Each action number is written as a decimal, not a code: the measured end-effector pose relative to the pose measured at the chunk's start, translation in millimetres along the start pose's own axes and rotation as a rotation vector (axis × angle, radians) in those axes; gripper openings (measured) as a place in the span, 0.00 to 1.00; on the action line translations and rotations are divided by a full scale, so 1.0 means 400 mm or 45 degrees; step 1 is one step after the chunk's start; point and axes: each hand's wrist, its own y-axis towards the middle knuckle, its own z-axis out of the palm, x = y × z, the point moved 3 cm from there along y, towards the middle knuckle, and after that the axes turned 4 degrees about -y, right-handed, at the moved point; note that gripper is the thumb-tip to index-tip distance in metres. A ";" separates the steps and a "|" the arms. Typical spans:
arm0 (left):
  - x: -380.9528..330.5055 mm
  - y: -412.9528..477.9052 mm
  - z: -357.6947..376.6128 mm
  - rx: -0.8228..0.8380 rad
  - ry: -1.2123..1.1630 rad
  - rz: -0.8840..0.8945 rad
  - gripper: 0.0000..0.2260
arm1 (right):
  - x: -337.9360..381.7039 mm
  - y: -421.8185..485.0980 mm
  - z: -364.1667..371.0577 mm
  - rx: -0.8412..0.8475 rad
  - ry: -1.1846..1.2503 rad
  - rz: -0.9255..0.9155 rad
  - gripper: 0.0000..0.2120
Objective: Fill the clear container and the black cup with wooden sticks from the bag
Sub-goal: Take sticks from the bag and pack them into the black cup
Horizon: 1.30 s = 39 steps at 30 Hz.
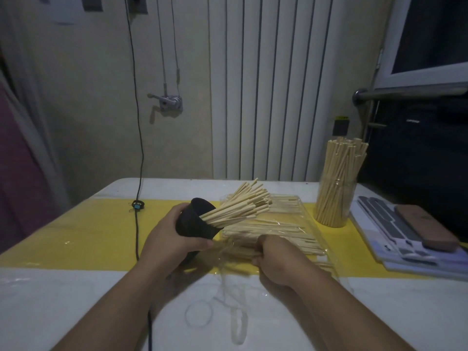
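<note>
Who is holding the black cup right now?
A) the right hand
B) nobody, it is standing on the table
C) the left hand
C: the left hand grips the tilted black cup, while the right hand grips wooden sticks at the open end of the bag.

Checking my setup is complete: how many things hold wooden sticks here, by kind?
Black cup: 1 (tilted, held in the left hand)
Clear container: 1 (upright)
Plastic bag: 1 (lying flat, right hand gripping sticks in it)
Total: 3
</note>
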 end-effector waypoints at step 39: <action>-0.003 -0.002 -0.004 -0.004 -0.034 -0.009 0.29 | 0.063 -0.125 -0.220 -0.474 -0.276 -0.161 0.14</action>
